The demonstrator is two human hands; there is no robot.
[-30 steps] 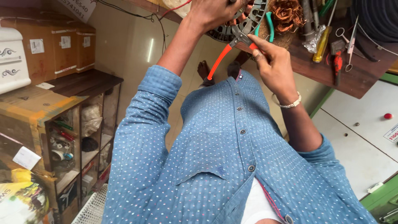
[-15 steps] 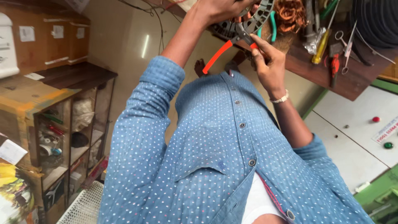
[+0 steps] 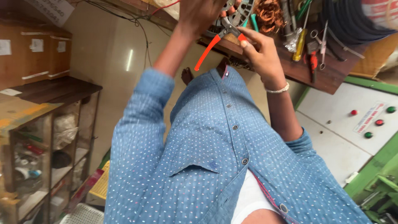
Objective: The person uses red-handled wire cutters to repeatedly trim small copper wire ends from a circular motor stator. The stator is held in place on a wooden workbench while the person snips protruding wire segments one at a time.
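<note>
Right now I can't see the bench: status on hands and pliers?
Right hand grips pliers. Left hand on motor winding. Nothing blocking.

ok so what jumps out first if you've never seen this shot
Top centre, the right hand grips orange-handled pliers, while the left hand holds a round metal part that is partly hidden. Just to the right, a bundle of copper wire lies on the cluttered wooden bench. The blue dotted shirt fills the lower frame.
</note>
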